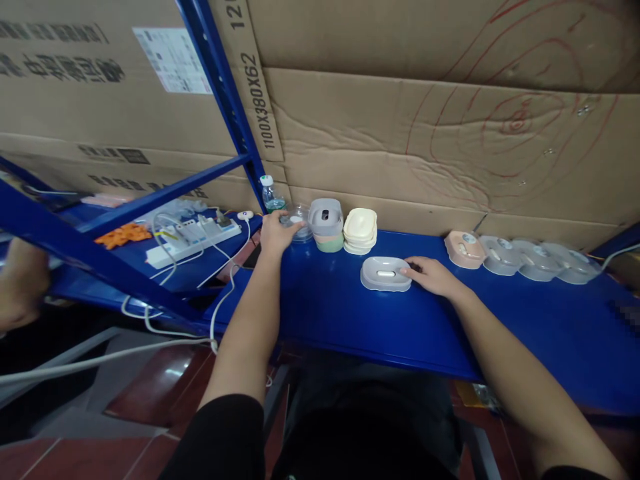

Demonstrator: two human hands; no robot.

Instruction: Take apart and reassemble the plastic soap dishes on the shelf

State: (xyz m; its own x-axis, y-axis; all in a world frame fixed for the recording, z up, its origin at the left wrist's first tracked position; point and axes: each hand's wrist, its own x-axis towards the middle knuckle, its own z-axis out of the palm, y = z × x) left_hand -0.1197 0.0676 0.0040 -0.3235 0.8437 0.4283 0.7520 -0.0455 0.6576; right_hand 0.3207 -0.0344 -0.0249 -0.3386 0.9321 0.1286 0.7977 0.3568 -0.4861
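My right hand (pixel 434 275) pinches the right end of a shallow grey plastic dish (pixel 373 272) with a white oval in its middle; the dish is on the blue shelf. At the back left, my left hand (pixel 278 232) has its thumb and fingers closed round the left side of clear plastic lids (pixel 303 233). Its fingertips are partly hidden. Right beside these lids stands a stack of grey, pink and green containers (pixel 327 230), the grey one on top with a dark opening. Next to it is a stack of cream dishes (pixel 361 231).
A bottle (pixel 269 190) with a white cap stands behind my left hand. Along the back right sit a pink container (pixel 465 250) and several grey ones (pixel 501 255). A blue post (pixel 150 293), a power strip (pixel 200 239) and white cables are at left. Another person's hand (pixel 23 283) shows there.
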